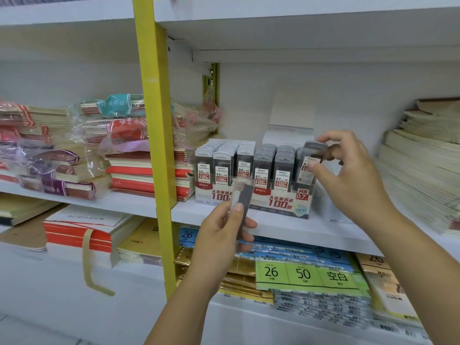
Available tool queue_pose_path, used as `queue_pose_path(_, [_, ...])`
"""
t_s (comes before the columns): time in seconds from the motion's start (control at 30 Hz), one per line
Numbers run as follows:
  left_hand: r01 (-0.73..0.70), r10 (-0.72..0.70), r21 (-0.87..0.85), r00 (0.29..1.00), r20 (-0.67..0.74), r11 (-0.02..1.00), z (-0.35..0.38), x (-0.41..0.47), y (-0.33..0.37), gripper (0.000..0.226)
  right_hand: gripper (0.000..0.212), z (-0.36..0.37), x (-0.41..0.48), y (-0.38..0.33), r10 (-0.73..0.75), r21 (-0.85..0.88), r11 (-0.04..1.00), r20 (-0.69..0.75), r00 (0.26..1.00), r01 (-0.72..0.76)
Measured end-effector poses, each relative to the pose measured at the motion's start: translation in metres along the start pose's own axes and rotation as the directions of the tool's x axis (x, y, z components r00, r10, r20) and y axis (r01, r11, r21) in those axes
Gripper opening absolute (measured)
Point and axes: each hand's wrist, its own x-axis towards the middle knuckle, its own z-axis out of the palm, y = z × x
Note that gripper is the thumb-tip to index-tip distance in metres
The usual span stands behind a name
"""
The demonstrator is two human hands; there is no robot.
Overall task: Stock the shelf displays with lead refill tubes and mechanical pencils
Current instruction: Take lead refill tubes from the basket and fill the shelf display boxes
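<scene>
Two display boxes of lead refill tubes stand side by side on the white middle shelf: a 0.5 box (214,195) on the left and a 0.7 HB box (281,202) on the right, each packed with rows of grey tubes. My right hand (348,175) pinches one grey tube (310,165) at the right-hand row of the 0.7 box, the tube tilted and partly above the others. My left hand (221,235) holds a few dark refill tubes (242,197) upright in front of the boxes, below shelf level.
A yellow shelf upright (156,145) stands just left of the boxes. Wrapped notebook stacks (119,145) fill the left bay, cream paper stacks (423,165) the right end. Below lie green and blue label sheets (303,275) and red-edged pads (79,232).
</scene>
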Motion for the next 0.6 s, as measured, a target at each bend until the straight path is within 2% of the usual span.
queue_pose_path(0.13, [-0.017, 0.017, 0.051, 1.000, 0.006, 0.999, 0.000, 0.001, -0.001, 0.021, 0.027, 0.006, 0.003, 0.006, 0.031, -0.136, 0.990, 0.067, 0.997, -0.021])
queue_pose_path(0.2, [-0.019, 0.018, 0.059, 1.000, 0.017, 0.998, 0.002, 0.000, -0.001, 0.024, 0.021, 0.007, 0.003, 0.010, -0.017, -0.268, 0.963, 0.046, 0.999, 0.028])
queue_pose_path(0.27, [-0.014, 0.012, 0.078, 1.000, 0.023, 0.997, 0.004, 0.000, -0.001, 0.029, 0.025, 0.006, 0.005, 0.013, -0.055, -0.382, 0.922, 0.018, 0.998, 0.058])
queue_pose_path(0.4, [0.010, -0.015, 0.096, 0.999, 0.050, 0.995, 0.008, 0.000, 0.002, 0.035, 0.032, 0.005, 0.004, 0.015, -0.012, -0.501, 0.865, 0.020, 1.000, 0.021])
queue_pose_path(0.5, [0.022, -0.034, 0.144, 0.996, 0.082, 0.989, 0.009, -0.003, 0.006, 0.038, 0.029, 0.002, -0.001, 0.005, -0.094, -0.392, 0.918, -0.084, 0.992, 0.054])
queue_pose_path(0.53, [0.018, -0.034, 0.166, 0.995, 0.096, 0.986, 0.010, -0.005, 0.008, 0.037, 0.027, 0.000, -0.004, -0.003, -0.090, -0.267, 0.962, -0.093, 0.992, 0.062])
queue_pose_path(0.57, [0.010, -0.031, 0.189, 0.994, 0.108, 0.982, 0.011, -0.007, 0.010, 0.034, 0.026, -0.002, -0.008, -0.011, -0.034, -0.093, 0.995, -0.038, 0.999, 0.031])
queue_pose_path(0.6, [0.002, -0.027, 0.208, 0.993, 0.117, 0.978, 0.012, -0.010, 0.011, 0.030, 0.024, -0.003, -0.012, -0.020, 0.038, 0.090, 0.995, 0.083, 0.996, -0.046])
